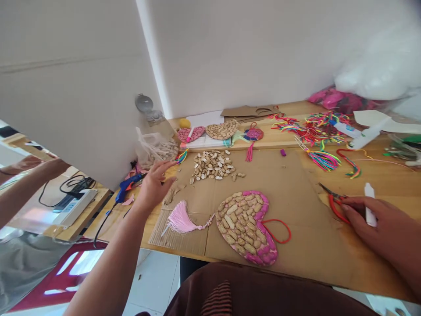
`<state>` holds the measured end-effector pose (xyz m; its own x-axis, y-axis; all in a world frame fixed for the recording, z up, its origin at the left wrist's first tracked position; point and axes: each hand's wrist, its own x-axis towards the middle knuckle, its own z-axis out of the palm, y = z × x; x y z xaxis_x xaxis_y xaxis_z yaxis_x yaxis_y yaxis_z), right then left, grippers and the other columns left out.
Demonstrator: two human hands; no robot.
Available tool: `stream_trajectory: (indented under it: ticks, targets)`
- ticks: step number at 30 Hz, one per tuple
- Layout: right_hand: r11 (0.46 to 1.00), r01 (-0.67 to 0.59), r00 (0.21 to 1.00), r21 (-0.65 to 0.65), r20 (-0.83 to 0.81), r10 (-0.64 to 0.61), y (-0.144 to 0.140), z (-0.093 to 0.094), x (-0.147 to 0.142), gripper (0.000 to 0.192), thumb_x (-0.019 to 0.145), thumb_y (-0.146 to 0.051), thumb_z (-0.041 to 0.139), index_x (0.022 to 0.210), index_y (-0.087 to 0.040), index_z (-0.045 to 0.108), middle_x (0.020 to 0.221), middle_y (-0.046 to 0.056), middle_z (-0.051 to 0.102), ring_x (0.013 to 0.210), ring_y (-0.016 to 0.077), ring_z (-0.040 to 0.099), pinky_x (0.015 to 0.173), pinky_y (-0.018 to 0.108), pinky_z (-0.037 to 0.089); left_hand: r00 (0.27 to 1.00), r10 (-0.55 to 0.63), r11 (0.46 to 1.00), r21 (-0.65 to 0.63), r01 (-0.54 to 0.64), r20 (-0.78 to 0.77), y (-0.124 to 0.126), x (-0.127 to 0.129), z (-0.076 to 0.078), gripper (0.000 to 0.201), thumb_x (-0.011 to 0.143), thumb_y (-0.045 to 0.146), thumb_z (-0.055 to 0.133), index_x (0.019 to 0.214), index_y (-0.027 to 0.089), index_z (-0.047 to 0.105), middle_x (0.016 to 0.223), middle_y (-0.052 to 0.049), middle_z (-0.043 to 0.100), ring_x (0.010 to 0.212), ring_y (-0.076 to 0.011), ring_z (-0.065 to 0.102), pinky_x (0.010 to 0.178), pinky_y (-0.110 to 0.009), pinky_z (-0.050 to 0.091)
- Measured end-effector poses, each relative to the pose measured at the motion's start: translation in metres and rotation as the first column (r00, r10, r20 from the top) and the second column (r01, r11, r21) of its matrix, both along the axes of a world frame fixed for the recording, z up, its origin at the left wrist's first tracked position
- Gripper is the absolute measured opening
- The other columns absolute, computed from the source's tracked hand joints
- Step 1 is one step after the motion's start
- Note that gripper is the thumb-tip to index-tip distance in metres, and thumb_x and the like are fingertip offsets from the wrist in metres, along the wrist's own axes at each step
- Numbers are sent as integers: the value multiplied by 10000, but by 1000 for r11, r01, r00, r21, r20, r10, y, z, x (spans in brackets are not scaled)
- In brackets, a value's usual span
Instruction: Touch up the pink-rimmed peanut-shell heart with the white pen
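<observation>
Head camera looks down at a wooden table [378,153] with a big sheet of brown cardboard [296,210] on it. At the middle lies a pink heart-shaped board covered with peanut shells [245,226], with a red cord loop [279,230] at its 3 o'clock side and a pink thread tassel [180,219] at its 9 o'clock side.

The left hand [154,184] stretches out toward 10 o'clock. Its fingers are spread open and hold nothing. The fingertips are just beside a small rainbow-coloured tassel [182,156] and near a blue hot glue gun [130,184]. A clear plastic bag of peanut shells [156,149] sits close behind.

The right hand [371,219] rests at 3 o'clock, lying on red-handled scissors [335,202] and touching a small white tube [370,210]. I cannot tell if it really grips them.

A loose pile of peanut shells [213,166] lies at 12 o'clock from the heart.

The heart looks almost full of shells. I think the step now is fetching something on the left side. The next move calls for a careful pinch on one small thing, and staying off the glue gun's tip.
</observation>
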<state>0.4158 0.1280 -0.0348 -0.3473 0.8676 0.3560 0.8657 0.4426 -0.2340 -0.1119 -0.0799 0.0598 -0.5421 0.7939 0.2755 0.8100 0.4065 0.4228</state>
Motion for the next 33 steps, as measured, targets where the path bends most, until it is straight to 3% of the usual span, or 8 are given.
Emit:
stream_trajectory:
  ticks: [1, 3, 6, 9, 14, 20, 28, 33]
  targets:
    - [998, 25, 1000, -58, 0, -25, -3, 5, -3, 286, 859, -514, 524, 931, -285, 678, 937, 55, 750, 824, 246, 688, 671, 358, 484, 987, -157, 987, 41, 157, 14, -6, 20, -4, 526, 865, 393, 612, 1378, 287, 557, 1426, -38, 580, 1206, -229, 598, 925, -315, 536]
    - [994, 87, 996, -58, -16, -88, -9, 13, -10, 296, 867, -503, 500, 915, -263, 667, 1016, 60, 744, 936, 249, 678, 727, 359, 483, 940, -339, 940, 32, 338, 22, -21, 56, -15, 669, 887, 408, 628, 1504, 341, 379, 1349, -42, 633, 1219, -232, 600, 1067, -397, 461]
    - [994, 100, 994, 36, -56, -98, -16, 19, -16, 309, 887, -476, 486, 937, -235, 673, 966, 68, 740, 915, 249, 673, 731, 346, 476, 911, -412, 911, -17, 412, 34, -46, 96, -33, 848, 869, 505, 661, 1565, 376, 194, 1389, -67, 599, 1278, -266, 561, 1088, -441, 439]
    - [980, 62, 997, 191, -62, -51, -22, 23, -19, 308, 919, -449, 483, 913, -212, 680, 892, 93, 735, 872, 261, 662, 726, 347, 472, 886, -464, 886, -28, 464, -10, -69, 112, -51, 1019, 805, 654, 650, 1589, 349, 75, 1398, -110, 587, 1300, -307, 536, 1121, -488, 398]
    - [928, -142, 982, 343, -67, 175, -32, 26, -28, 250, 918, -419, 498, 912, -223, 654, 839, 104, 730, 814, 275, 661, 779, 384, 489, 885, -456, 889, -96, 448, -96, -93, 113, -71, 1115, 726, 760, 622, 1593, 302, 92, 1413, -164, 562, 1312, -367, 515, 1097, -528, 407]
    - [884, -376, 915, 276, -41, 402, -48, 20, -45, 143, 880, -371, 547, 895, -267, 645, 819, 57, 724, 816, 277, 678, 819, 421, 500, 891, -450, 893, -55, 447, -58, -92, 109, -80, 1151, 685, 755, 680, 1586, 299, 128, 1418, -150, 563, 1329, -360, 500, 1123, -522, 403]
    - [901, -370, 929, 226, 61, 366, -57, 12, -43, 168, 903, -360, 545, 888, -266, 683, 870, 46, 741, 848, 275, 695, 785, 426, 506, 876, -482, 876, -21, 483, 17, -82, 112, -83, 1051, 706, 710, 704, 1555, 279, 259, 1382, -143, 578, 1304, -334, 517, 1128, -509, 418]
    - [921, -350, 935, 174, 120, 333, -58, 18, -38, 162, 912, -323, 538, 915, -276, 693, 901, 59, 734, 914, 292, 693, 805, 437, 495, 857, -515, 857, 3, 515, 27, -75, 121, -83, 931, 764, 638, 706, 1532, 297, 306, 1394, -136, 570, 1311, -334, 511, 1150, -545, 388]
